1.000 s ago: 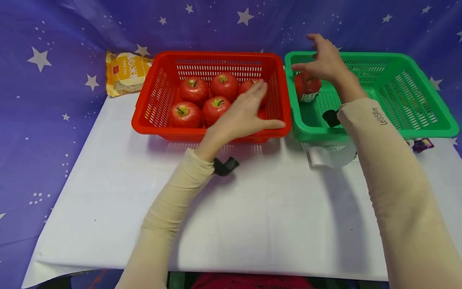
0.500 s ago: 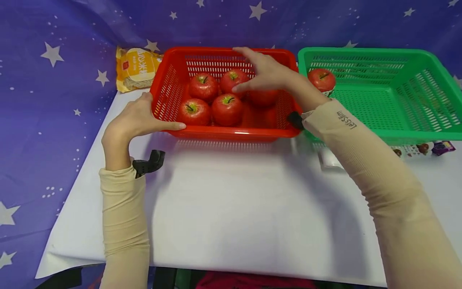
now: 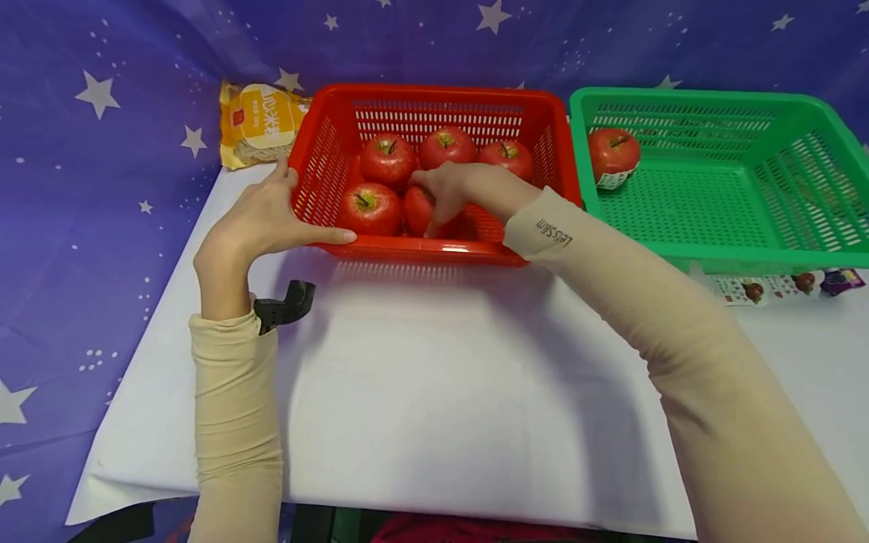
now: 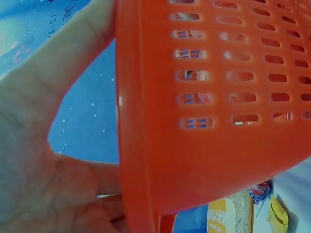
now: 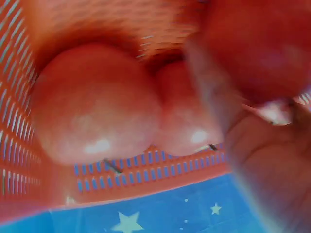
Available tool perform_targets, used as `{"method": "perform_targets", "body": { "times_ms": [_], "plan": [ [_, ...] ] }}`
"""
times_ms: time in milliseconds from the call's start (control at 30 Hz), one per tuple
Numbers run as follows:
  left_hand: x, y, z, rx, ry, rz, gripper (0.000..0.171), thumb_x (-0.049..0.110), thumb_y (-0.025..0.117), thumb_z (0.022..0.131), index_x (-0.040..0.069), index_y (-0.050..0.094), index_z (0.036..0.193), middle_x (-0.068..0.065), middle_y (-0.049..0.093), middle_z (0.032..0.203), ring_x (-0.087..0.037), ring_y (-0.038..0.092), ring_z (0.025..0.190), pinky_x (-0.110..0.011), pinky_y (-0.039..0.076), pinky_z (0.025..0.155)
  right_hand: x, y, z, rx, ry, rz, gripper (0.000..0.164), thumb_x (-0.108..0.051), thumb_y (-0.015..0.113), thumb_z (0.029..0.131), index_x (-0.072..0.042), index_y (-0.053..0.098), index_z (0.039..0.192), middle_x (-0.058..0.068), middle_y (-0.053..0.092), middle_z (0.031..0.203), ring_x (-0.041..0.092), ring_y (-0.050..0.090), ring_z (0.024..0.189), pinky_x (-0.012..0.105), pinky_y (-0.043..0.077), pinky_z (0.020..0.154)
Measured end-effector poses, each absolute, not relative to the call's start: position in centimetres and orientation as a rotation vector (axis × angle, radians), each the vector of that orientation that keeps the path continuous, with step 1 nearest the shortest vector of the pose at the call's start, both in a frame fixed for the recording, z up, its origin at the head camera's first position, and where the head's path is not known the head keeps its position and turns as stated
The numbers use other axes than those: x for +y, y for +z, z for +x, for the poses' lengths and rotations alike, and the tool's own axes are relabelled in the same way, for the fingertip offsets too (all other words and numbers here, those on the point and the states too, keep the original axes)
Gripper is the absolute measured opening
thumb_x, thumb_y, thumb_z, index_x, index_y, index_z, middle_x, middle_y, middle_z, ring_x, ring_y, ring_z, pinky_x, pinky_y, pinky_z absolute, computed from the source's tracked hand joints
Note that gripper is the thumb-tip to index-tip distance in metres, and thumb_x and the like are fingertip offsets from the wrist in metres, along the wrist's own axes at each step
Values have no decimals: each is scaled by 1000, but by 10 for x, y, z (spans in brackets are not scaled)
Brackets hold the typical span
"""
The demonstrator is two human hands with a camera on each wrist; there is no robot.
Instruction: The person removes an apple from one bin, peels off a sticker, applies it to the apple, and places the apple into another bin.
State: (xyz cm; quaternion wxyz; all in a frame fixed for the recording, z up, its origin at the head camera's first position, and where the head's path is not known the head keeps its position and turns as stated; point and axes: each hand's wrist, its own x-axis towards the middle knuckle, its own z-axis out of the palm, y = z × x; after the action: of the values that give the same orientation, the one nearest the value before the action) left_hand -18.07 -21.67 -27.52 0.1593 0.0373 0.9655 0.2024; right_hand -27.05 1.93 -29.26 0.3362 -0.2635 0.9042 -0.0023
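My left hand (image 3: pixel 254 215) grips the left front corner of the red basket (image 3: pixel 434 253), thumb along the front rim and fingers at the left side. In the left wrist view it meets the rim of the slotted basket wall (image 4: pixel 160 145). My right hand (image 3: pixel 451 188) reaches into this basket and holds a red apple (image 3: pixel 416 211) in the front row between thumb and fingers. The right wrist view has that apple (image 5: pixel 262 48) at upper right, partly beyond the fingers. Around it sit several apples, including a front left one (image 3: pixel 370 210) and a back middle one (image 3: pixel 446 145).
A green basket (image 3: pixel 747 256) stands to the right, with one apple (image 3: pixel 613 154) wrapped in a white label at its left end. A yellow food packet (image 3: pixel 261 124) leans at the back left. A printed label strip (image 3: pixel 767 288) and purple wrapper (image 3: pixel 842 281) lie before the green basket.
My left hand has crossed leftward to the red basket's corner. My right hand has left the green basket, moved left over the red basket and taken hold of a front-row apple.
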Motion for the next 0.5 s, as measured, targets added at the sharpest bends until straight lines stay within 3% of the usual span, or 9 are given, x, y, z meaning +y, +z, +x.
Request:
{"method": "perform_targets", "body": {
  "times_ms": [233,333,500],
  "plan": [
    [-212,-275,-179,2761,559,90,131,76,68,66,1,5,153,-20,7,160,-49,29,137,-62,28,108,30,-290,-271,2333,27,-742,88,-39,70,81,-21,21,152,12,34,151,30,30,140,50,31,112],
    [-213,-274,-178,2760,559,75,130,75,68,66,1,6,153,-20,9,160,-48,29,137,-63,28,107,37,-273,-269,2344,-11,-773,90,-40,72,79,-22,22,152,10,33,151,30,29,140,50,30,112],
    [-216,-274,-177,2769,576,68,126,73,68,68,1,9,153,-21,13,159,-47,33,134,-63,30,106,46,-233,-250,2412,-140,-829,92,-41,77,75,-29,24,150,9,40,144,30,37,131,51,39,105]
  ]
}}
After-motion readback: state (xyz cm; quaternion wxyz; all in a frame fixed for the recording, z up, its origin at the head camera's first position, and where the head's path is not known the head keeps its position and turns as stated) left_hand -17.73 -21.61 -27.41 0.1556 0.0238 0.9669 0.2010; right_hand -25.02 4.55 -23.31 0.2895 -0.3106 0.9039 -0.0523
